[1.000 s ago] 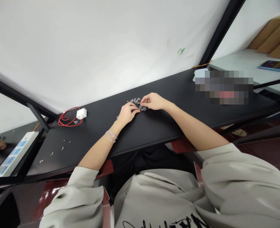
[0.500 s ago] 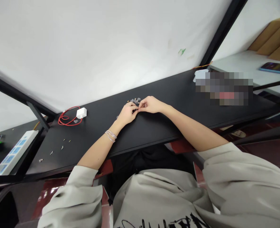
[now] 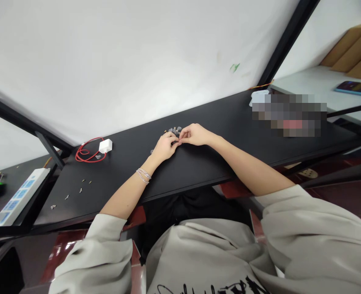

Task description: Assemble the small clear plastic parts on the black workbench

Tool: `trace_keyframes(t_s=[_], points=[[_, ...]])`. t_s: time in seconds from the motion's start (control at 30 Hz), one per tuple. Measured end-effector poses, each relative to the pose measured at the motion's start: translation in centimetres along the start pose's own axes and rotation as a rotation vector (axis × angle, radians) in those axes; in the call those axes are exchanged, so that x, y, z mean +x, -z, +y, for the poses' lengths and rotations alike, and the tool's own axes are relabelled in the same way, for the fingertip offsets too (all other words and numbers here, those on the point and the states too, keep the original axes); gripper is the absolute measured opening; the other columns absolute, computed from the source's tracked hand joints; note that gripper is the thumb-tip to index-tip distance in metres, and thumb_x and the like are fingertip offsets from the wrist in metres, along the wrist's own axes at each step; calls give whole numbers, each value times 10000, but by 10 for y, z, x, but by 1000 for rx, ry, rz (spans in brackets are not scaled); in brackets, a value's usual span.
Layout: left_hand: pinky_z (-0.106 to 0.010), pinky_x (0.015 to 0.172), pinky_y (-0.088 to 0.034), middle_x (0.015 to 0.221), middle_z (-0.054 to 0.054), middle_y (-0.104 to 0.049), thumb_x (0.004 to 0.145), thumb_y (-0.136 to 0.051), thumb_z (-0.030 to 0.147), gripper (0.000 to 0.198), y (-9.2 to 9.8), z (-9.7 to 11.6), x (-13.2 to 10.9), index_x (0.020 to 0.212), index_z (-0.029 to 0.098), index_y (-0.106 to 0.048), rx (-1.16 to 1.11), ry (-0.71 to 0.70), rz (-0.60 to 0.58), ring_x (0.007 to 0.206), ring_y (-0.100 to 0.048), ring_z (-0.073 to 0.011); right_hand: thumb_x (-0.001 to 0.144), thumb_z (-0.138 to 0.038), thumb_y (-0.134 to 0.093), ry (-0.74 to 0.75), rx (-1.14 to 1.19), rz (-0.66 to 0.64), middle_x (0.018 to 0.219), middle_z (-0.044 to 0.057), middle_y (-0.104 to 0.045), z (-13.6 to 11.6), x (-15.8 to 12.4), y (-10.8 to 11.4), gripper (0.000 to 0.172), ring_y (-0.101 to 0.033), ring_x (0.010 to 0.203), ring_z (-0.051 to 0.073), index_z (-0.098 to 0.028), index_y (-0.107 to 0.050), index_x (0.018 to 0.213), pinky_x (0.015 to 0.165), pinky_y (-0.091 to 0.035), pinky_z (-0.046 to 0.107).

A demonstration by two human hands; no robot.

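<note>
My left hand [image 3: 165, 146] and my right hand [image 3: 194, 134] meet over the middle of the black table [image 3: 198, 167]. The fingertips of both are pinched together at one spot, and whatever sits between them is too small or hidden to name. Just behind the fingers lies a small pile of clear and greyish little pieces [image 3: 176, 130], partly covered by the hands. A single clear piece [image 3: 152, 151] rests beside my left wrist, which wears a silvery bracelet [image 3: 143, 175].
To the left lie a white charger [image 3: 105, 145] with a coiled red cable [image 3: 84, 159] and several tiny pieces [image 3: 80, 190]. A white power strip [image 3: 24, 196] is beyond the left end. At right are a pixelated area, a pale container [image 3: 260, 98] and a phone [image 3: 356, 87].
</note>
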State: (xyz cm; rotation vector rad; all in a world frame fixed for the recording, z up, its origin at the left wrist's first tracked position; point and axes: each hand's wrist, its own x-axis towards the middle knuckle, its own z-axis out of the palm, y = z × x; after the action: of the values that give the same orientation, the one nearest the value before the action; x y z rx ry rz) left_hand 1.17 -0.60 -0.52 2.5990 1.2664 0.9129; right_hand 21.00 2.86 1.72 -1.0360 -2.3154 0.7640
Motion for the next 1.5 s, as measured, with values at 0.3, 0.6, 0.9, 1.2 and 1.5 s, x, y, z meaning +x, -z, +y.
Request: trace_keyframes(t_s=[0.3, 0.6, 0.9, 1.2, 1.5], points=[[-314, 806, -527, 971, -53, -620, 738, -795, 292, 328, 14, -8, -2, 1019, 165, -683, -49, 63, 7, 777, -600, -144, 751, -227, -709, -10, -60, -8, 747, 23, -740, 0, 0, 2, 104, -683, 725, 168, -186, -784, 810, 696, -486, 243], [-268, 670, -489, 750, -17, -661, 807, -689, 256, 94, 24, -12, -2, 789, 167, -666, -98, 112, -120, 652, -569, -127, 746, -269, -734, -9, -51, -6, 722, 26, -733, -2, 0, 3, 109, -665, 692, 164, -193, -795, 797, 673, -474, 250], [-273, 695, -501, 823, -27, -723, 813, -706, 259, 86, 22, -15, -2, 843, 184, -735, -189, 123, -91, 661, -605, -128, 749, -275, -728, -4, -58, 1, 730, 29, -727, -2, 0, 2, 113, -646, 672, 161, -199, -795, 800, 678, -465, 259], [-271, 680, -534, 842, -48, -738, 823, -682, 240, 127, 16, -14, -1, 897, 151, -734, -304, 216, 24, 658, -643, -131, 750, -270, -717, 42, -26, 57, 738, 15, -705, -3, 0, -5, 172, -611, 644, 138, -190, -770, 893, 678, -440, 252], [-293, 696, -570, 819, -73, -735, 726, -782, 325, 263, 10, -22, 0, 888, 129, -715, -642, 316, 48, 717, -700, -167, 801, -257, -678, 150, 13, 128, 775, 41, -697, -9, -1, -17, 139, -577, 642, 129, -154, -728, 881, 672, -412, 249]])
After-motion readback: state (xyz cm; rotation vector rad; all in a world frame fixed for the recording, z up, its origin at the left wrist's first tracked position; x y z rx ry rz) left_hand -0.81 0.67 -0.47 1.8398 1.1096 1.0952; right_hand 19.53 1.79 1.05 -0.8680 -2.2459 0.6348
